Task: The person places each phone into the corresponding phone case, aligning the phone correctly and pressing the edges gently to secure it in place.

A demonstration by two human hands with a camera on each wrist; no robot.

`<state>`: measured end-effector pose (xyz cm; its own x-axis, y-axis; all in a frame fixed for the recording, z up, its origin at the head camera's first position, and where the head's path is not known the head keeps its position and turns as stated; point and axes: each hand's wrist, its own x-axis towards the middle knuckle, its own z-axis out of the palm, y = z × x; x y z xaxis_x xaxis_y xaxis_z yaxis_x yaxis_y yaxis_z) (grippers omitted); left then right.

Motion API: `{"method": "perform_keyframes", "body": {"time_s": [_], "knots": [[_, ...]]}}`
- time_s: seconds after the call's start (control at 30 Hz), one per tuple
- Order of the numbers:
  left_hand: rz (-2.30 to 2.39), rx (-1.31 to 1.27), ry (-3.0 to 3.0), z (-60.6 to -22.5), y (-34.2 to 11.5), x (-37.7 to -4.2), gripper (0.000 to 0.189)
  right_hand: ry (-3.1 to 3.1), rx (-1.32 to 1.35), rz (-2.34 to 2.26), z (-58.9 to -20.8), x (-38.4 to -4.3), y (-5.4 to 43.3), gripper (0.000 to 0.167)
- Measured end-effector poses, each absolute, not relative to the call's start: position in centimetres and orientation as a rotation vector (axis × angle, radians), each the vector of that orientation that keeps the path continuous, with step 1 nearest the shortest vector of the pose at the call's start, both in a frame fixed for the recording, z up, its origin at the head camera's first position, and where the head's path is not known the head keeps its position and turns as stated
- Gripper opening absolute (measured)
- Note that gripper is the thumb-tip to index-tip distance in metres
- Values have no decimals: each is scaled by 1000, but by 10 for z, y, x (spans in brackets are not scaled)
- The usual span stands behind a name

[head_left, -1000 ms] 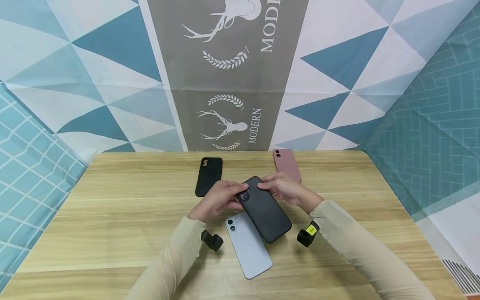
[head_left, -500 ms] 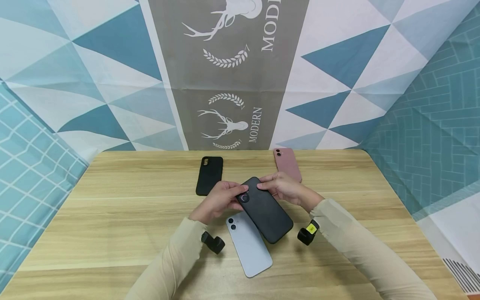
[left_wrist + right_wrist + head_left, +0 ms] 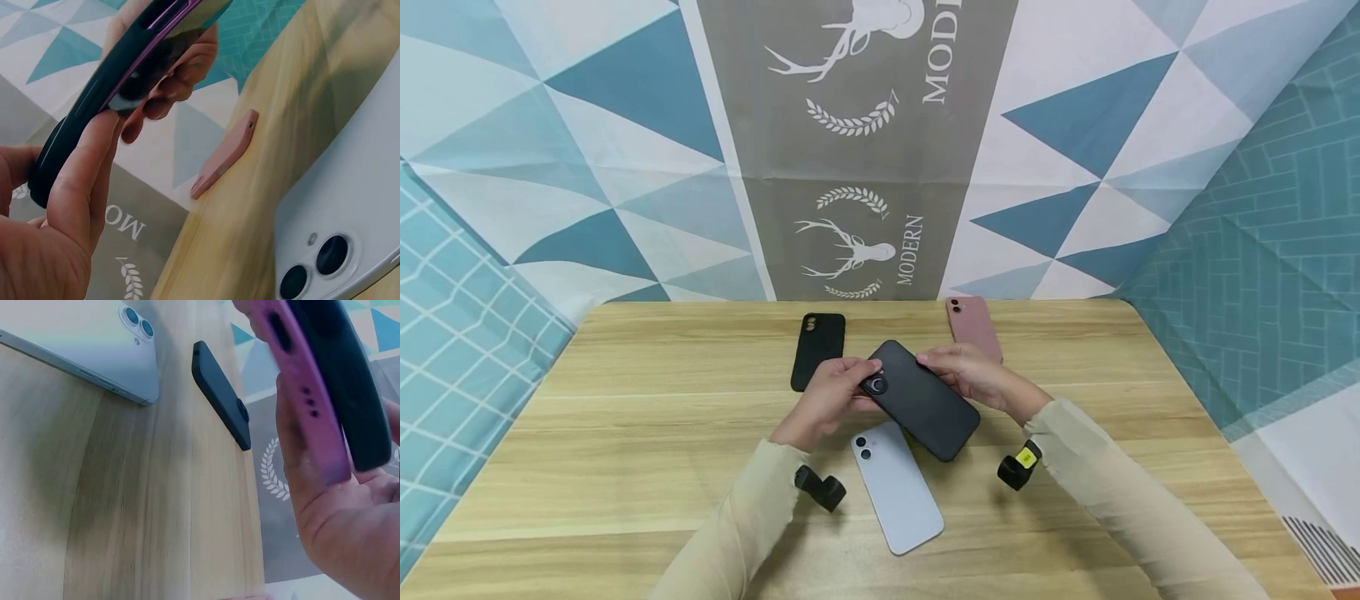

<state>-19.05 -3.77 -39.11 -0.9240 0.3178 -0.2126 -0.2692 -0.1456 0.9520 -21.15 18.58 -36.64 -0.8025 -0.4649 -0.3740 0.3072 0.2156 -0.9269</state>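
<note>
In the head view my left hand [image 3: 831,396] grips the camera end of a black phone case [image 3: 925,404], its thumb on the back. A pink-edged phone [image 3: 309,394] sits along the case's inner side, and a gap shows between the two near the charging port in the right wrist view. My right hand [image 3: 970,375] holds the far long edge, thumb on top and fingers beneath. In the left wrist view the phone's glossy screen [image 3: 165,62] faces the fingers. Below the hands a white phone [image 3: 898,492] lies back up on the table.
Another black phone case [image 3: 818,352] with camera cutouts lies at the back, left of centre. A pink phone [image 3: 976,327] lies at the back right, partly behind the right hand. The wooden table [image 3: 647,450] ends at a patterned cloth backdrop [image 3: 865,192].
The black case with its phone has turned counter-clockwise and shifted slightly up and left. My left hand moved left with it; the right thumb slid from the back towards the edge.
</note>
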Motion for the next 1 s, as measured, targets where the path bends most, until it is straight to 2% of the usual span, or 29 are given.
{"method": "perform_keyframes", "body": {"time_s": [0.1,0.27,0.53,1.0], "knots": [[2217,12,1719,-391,-41,-191,24,1879,-109,-1695,-369,-209,191,51],[2336,-105,1700,-390,-45,-192,21,1744,-46,-1839,-376,-203,198,40],[2512,-288,1652,-388,-48,-191,16,1597,-215,-1927,-377,-196,198,29],[2732,-349,1639,-386,-42,-184,18,1731,-242,-1879,-376,-182,177,15]]}}
